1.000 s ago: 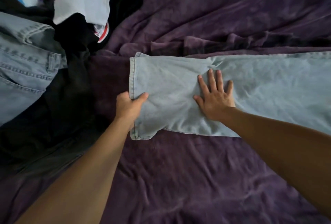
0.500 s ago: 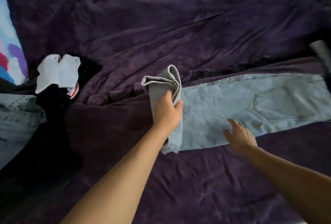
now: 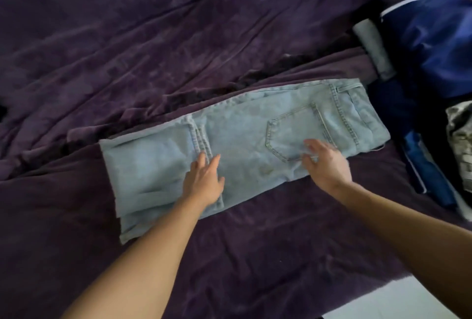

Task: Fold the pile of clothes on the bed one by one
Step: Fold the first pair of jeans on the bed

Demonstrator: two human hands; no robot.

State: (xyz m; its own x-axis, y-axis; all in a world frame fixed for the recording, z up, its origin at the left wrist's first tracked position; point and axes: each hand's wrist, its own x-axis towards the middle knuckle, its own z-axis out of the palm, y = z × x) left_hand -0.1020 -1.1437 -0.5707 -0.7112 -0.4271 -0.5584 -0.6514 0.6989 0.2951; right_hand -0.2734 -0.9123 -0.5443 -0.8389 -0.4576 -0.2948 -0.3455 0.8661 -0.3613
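Light blue jeans (image 3: 245, 140) lie flat on the purple bedspread (image 3: 178, 37), long axis running left to right and tilting up a bit toward the right. The waistband is at the right end and the fold at the left. Half a second ago the left hand (image 3: 204, 180) had the leg hem (image 3: 201, 140) bunched up in the air; now that leg is doubled over and the hand lies flat on it, fingers straight, gripping nothing. The right hand (image 3: 324, 163) has shifted onto the back pocket (image 3: 293, 129), fingers spread and a little blurry, holding nothing. Navy blue fabric (image 3: 434, 37) sits just past the waistband.
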